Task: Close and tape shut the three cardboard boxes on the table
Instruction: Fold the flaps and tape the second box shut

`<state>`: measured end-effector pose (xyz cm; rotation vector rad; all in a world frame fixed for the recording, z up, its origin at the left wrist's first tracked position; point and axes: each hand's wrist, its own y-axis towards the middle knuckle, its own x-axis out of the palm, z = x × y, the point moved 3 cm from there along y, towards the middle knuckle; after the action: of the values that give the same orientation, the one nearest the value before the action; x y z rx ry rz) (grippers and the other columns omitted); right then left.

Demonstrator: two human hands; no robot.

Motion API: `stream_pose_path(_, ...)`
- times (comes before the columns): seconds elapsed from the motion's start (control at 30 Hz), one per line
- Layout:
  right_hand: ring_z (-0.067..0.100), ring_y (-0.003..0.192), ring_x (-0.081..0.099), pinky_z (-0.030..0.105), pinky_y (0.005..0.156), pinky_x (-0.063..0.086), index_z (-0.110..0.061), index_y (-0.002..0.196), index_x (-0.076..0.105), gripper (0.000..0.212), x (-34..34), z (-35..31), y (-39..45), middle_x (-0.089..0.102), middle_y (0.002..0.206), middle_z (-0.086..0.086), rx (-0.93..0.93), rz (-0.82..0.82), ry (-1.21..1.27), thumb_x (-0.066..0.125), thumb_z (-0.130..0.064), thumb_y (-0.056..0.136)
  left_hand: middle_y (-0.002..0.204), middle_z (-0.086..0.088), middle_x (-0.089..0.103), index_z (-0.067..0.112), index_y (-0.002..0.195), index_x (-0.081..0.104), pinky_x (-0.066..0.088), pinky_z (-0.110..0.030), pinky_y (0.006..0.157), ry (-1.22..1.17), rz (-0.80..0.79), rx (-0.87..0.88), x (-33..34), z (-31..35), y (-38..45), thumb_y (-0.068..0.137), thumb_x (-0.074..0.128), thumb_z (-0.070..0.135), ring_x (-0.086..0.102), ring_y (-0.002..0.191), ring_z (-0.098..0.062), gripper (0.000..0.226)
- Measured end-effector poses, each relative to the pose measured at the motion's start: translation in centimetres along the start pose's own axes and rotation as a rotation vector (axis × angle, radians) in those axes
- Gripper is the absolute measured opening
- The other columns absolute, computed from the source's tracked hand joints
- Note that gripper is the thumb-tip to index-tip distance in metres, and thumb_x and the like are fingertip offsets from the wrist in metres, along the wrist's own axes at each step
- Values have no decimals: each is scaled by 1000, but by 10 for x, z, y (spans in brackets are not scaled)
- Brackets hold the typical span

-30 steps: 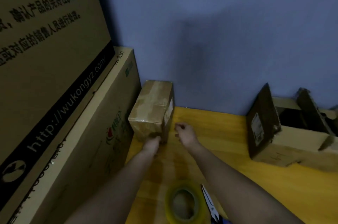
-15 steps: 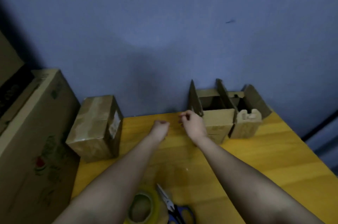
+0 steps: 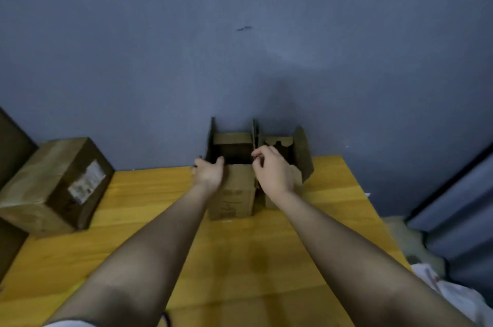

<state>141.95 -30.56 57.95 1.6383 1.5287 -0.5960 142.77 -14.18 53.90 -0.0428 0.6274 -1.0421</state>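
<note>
Two hands reach to an open box (image 3: 232,193) at the far edge of the table (image 3: 333,220). The left hand (image 3: 208,173) grips its left top edge with curled fingers; the right hand (image 3: 272,169) pinches its upright right flap. Just right of the right hand stands a second open box (image 3: 298,156). Well left of the left hand sits a taped box (image 3: 53,185).

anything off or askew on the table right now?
Mostly fine. The taped box at the left sits tilted, leaning against the big cartons rather than flat on the table. The two open boxes have their flaps standing up, as expected before closing. No spills or damage visible.
</note>
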Motion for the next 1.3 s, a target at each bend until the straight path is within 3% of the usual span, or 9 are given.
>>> stream_pose_path(0.13, 18, 103, 58, 24, 58, 36, -23, 125, 52, 31, -10, 19, 20, 54, 123, -4, 36, -82, 40, 52, -32, 95, 142, -21, 40, 4, 142, 30, 39, -44, 105, -27, 69, -32, 4, 1, 0, 95, 54, 30, 43, 126, -39, 59)
stream_pose_path(0.3, 22, 114, 55, 30, 73, 48, -21, 137, 47, 48, 0, 23, 34, 48, 136, 1, 79, -286, 4, 49, -46, 96, 130, -20, 54, 1, 133, 43, 41, -41, 101, -11, 90, -19, -1, -3, 4, 96, 49, 19, 51, 119, -37, 41)
stream_pose_path(0.37, 22, 110, 57, 32, 76, 50, -20, 135, 49, 48, 3, 19, 36, 54, 132, 3, 77, -325, 11, 45, -48, 97, 126, -19, 57, 2, 130, 49, 43, -41, 99, 5, 110, -24, -4, -3, 4, 97, 46, 20, 53, 116, -37, 37)
stream_pose_path(0.47, 21, 91, 62, 29, 63, 49, -19, 130, 52, 47, 5, 13, 35, 61, 117, 3, 128, -339, -51, 43, -51, 97, 119, -20, 59, 2, 124, 53, 46, -41, 95, 54, 119, -34, -7, -3, 7, 97, 44, 21, 56, 109, -37, 34)
stream_pose_path(0.67, 15, 69, 53, 24, 49, 36, -16, 117, 57, 33, 14, 2, 34, 59, 93, 2, 129, -381, -210, 47, -41, 98, 105, -20, 61, 3, 112, 57, 50, -42, 90, 132, 66, -47, -15, -2, 12, 94, 45, 23, 58, 97, -38, 30)
stream_pose_path(0.9, 21, 88, 62, 29, 60, 47, -21, 129, 55, 31, 15, 2, 24, 65, 112, 6, 96, -277, -167, 42, -29, 101, 87, -17, 68, 10, 76, 55, 56, -42, 77, 258, 24, 77, -37, -10, -12, 91, 48, 34, 64, 80, -36, 29)
stream_pose_path(1.03, 18, 87, 61, 22, 52, 35, -23, 132, 53, 33, 12, 8, 7, 65, 109, 5, 6, -239, -151, 41, -28, 102, 85, -6, 65, 15, 102, 45, 59, -41, 68, 190, -40, 85, -53, -31, -44, 91, 52, 38, 68, 73, -26, 26)
stream_pose_path(1.13, 18, 90, 63, 22, 58, 38, -23, 134, 52, 34, 10, 15, -12, 66, 107, 5, -21, -218, -123, 41, -29, 102, 89, -6, 68, 17, 121, 38, 59, -43, 70, 165, -15, 95, -62, -47, -56, 91, 52, 40, 69, 67, -21, 40)
stream_pose_path(1.3, 14, 90, 65, 19, 67, 48, -18, 136, 52, 35, -3, 27, -50, 69, 110, 2, 9, -232, 49, 42, -23, 102, 73, 1, 63, 20, 138, 29, 57, -43, 77, 339, 3, 104, -69, -60, -68, 91, 49, 48, 65, 76, -26, 58)
